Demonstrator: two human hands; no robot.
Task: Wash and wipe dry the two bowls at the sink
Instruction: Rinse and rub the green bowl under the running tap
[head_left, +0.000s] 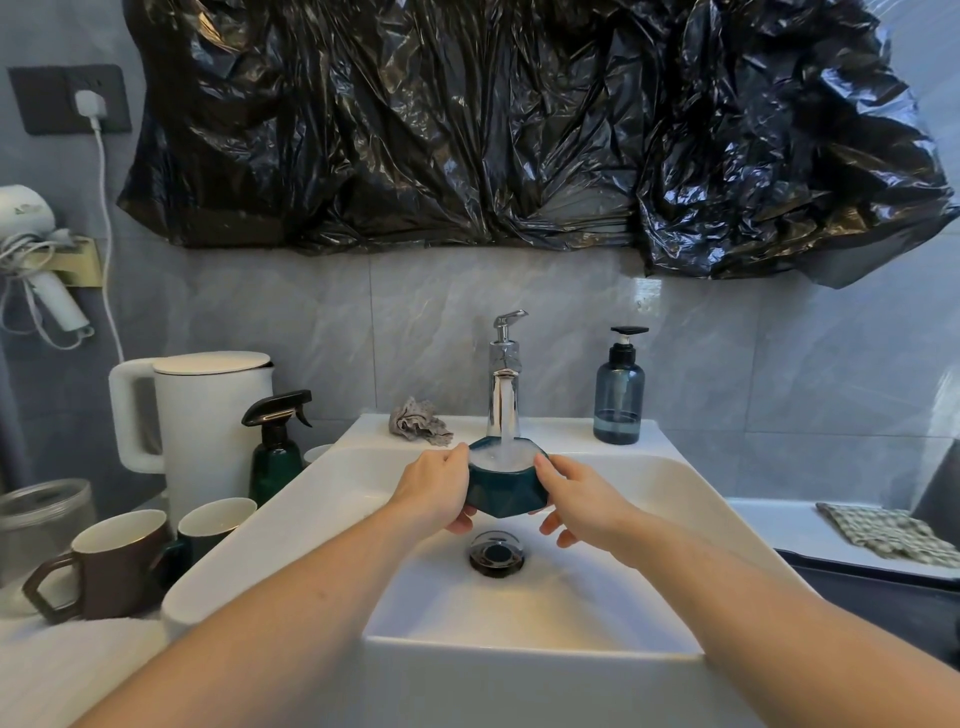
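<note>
Bowl (506, 493) gripped by both hands, L (436, 488) & R (576, 499), under running tap (504, 384).

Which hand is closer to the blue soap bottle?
The right hand. It grips the right side of the green bowl under the tap, below and left of the soap bottle. The left hand holds the bowl's far side, further away.

Grey marble-look wall tiles (322, 322) behind, far side of both hands. Crumpled black plastic sheet (467, 130) hung across the wall above them. Dark socket plate (70, 98) up left of the left hand, white plug (91, 104) in it, cable running down. White hair dryer (31, 249) on a brass wall holder. Dark countertop (883, 597) right of the right hand. Even, soft light.
</note>
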